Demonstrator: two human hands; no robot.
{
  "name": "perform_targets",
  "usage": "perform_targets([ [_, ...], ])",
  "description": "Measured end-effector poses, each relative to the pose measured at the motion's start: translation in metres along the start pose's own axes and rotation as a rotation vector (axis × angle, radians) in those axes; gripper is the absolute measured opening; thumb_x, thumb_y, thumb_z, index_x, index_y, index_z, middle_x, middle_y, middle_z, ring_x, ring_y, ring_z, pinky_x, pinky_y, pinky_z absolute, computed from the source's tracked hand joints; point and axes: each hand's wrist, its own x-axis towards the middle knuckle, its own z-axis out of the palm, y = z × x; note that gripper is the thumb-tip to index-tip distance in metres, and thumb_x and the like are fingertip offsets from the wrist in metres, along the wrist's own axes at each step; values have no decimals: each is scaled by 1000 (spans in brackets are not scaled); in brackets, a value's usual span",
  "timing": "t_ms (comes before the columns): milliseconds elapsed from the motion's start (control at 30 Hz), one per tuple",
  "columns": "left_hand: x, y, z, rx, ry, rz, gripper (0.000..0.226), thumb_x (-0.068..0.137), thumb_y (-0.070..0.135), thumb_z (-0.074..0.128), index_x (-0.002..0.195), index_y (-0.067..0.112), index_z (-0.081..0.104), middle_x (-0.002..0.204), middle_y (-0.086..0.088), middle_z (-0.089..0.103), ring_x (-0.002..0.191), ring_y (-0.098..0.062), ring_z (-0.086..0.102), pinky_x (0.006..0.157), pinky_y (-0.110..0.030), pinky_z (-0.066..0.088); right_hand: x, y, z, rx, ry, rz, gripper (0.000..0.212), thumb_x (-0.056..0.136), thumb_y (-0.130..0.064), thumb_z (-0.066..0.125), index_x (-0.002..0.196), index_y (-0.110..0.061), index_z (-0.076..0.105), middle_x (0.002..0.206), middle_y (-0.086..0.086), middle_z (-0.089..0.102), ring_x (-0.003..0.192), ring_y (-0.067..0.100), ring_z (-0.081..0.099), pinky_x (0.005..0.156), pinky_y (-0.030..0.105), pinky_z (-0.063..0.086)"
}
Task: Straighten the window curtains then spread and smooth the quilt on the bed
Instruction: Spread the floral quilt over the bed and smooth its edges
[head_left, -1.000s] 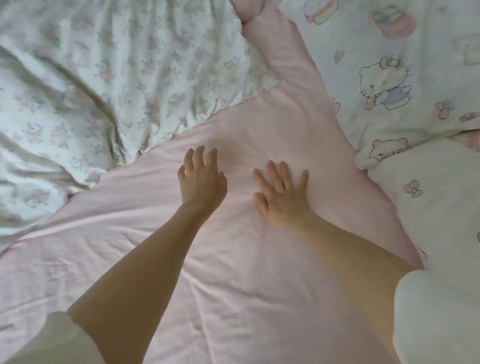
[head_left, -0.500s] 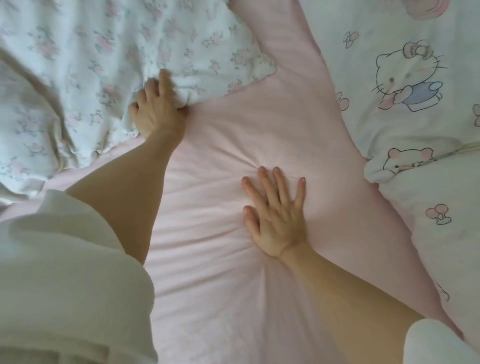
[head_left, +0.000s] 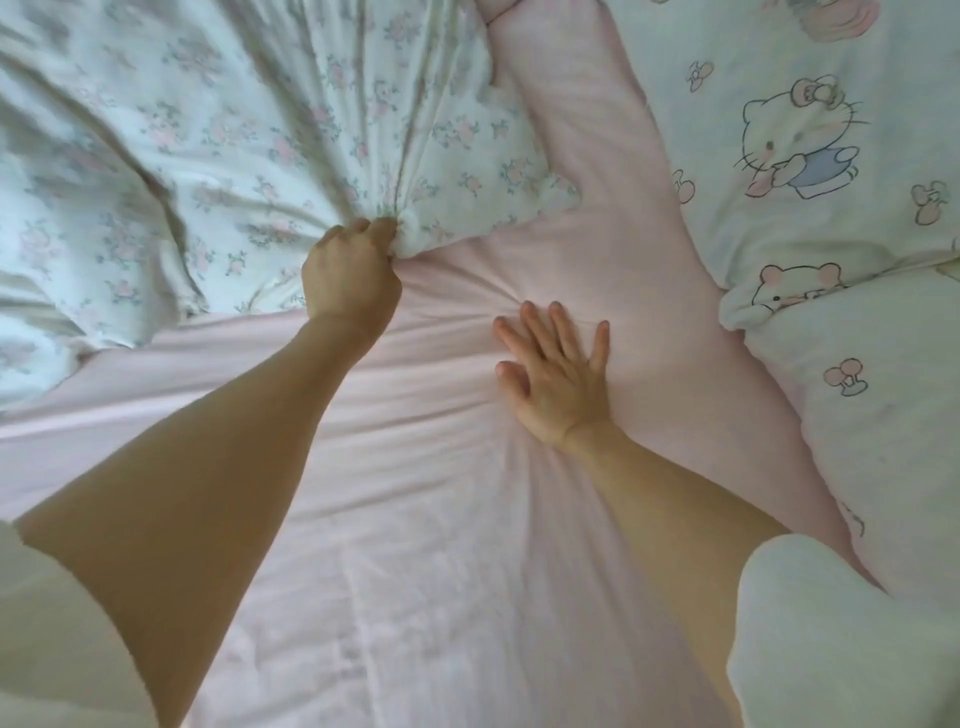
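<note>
Since half a second ago the left hand (head_left: 353, 275) has gone from resting at the edge of the floral quilt (head_left: 249, 130) to closing its fingers into the cloth; a bunch of that fabric now sits in its fist, and tight folds fan out from the grip up and away across the quilt. A second ago that same hand lay flat on the pink sheet (head_left: 426, 545), close beside the right hand (head_left: 558, 374).

Taking the pink sheet as the landmark: the floral quilt lies heaped over its far-left part, its lower edge meeting the sheet just where the left hand grips it. The right hand has stayed on the middle of the sheet, palm down, fingers straight and spread, pressing the cloth so that creases radiate from under it. It holds nothing. The two hands are apart, the left one farther up the sheet and to the left of the right one.

Over the sheet's right side lies a white cover printed with cartoon cats and bears (head_left: 810, 156), overlapping the pink edge. Both forearms are bare; a pale sleeve (head_left: 831, 639) shows at the near-right of the sheet.
</note>
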Motion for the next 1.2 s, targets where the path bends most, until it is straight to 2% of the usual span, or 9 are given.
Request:
perform_targets([
  [100,-37,1,-17,-26,-12,-3,39,80,-7,47,114,6,60,96,-20,64,87,-38,55,64,-39,37,12,1,-16,123,-177,34,48,94,-42,25,142,-45,17,158,-11,3,145,16,-4,108,61,-10],
  [200,-88,-3,-29,-69,-1,-28,45,78,-10,47,119,7,60,95,-19,65,88,-37,56,67,-40,40,14,0,-43,470,-311,157,46,96,-34,26,141,-28,31,157,1,16,145,21,6,111,55,-10],
  [300,-140,-1,-32,-106,-22,-51,47,78,-10,47,120,7,60,92,-18,66,89,-36,57,66,-38,42,-13,-9,-67,1039,-226,303,44,97,-37,30,134,-20,45,140,0,48,128,14,43,114,41,24],
  [400,-185,8,-44,-170,-27,-50,49,73,-13,49,116,5,64,87,-18,68,85,-36,60,65,-39,46,-46,-17,-90,1429,-163,486,48,93,-51,33,122,-21,57,114,-5,64,96,7,61,81,24,48],
  [567,-241,5,-88,-204,-58,-63,50,71,-13,51,116,6,64,95,-17,71,90,-37,62,68,-40,48,-92,-52,-120,1561,-353,551,51,88,-52,50,127,-20,54,123,5,63,110,24,62,92,43,50],
  [700,-261,-1,-127,-204,-122,-47,49,76,-7,49,120,9,61,105,-13,69,94,-36,59,70,-36,43,-133,-88,-136,1660,-265,660,50,87,-43,58,128,-14,52,124,12,61,109,31,61,95,52,48],
  [833,-296,-8,-161,-175,-230,-42,48,79,-3,48,123,12,59,108,-12,68,97,-35,59,74,-38,45,-185,-107,-151,1583,-192,732,45,83,-28,64,122,-9,54,125,15,59,110,33,60,95,53,48],
  [967,-339,-11,-195,-133,-302,-67,46,82,1,46,125,15,56,103,-12,68,90,-34,60,72,-38,47,-250,-131,-166,1466,-100,724,38,80,-25,64,114,-9,57,104,9,64,95,27,63,87,42,53],
  [1200,-404,-22,-268,-52,-366,22,23,91,12,44,113,9,50,97,-10,66,80,-33,63,57,-33,39,-351,-166,-198,1427,-147,632,15,80,-27,60,90,-16,61,94,9,64,87,26,61,81,42,52],
])
